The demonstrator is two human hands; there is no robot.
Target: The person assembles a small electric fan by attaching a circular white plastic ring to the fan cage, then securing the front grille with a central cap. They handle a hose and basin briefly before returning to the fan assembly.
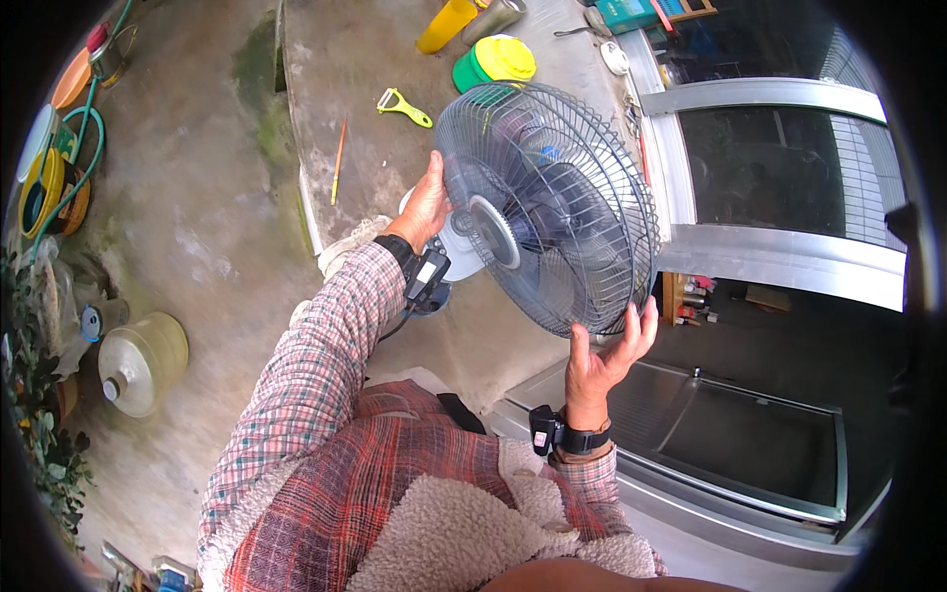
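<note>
An electric fan [491, 233] with a round wire guard and dark blades is between my two hands, its guard tilted. My left hand [426, 209] grips the guard's left side, thumb up along its edge; the fingers are partly hidden. Lower right, my right hand [604, 367] cups the guard's bottom edge, with the thumb and fingertips on the wires. Below the guard, part of a white base [460, 259] shows behind my left wrist. A black strap with a small device is on each wrist.
On the concrete ledge lie a yellow-green peeler [406, 108], a thin stick [338, 163] and a green tub with a yellow lid [505, 61]. A yellow cylinder [447, 26] stands beyond. Metal-framed windows [769, 247] edge the right; a large plastic jug [145, 363] is on the left floor.
</note>
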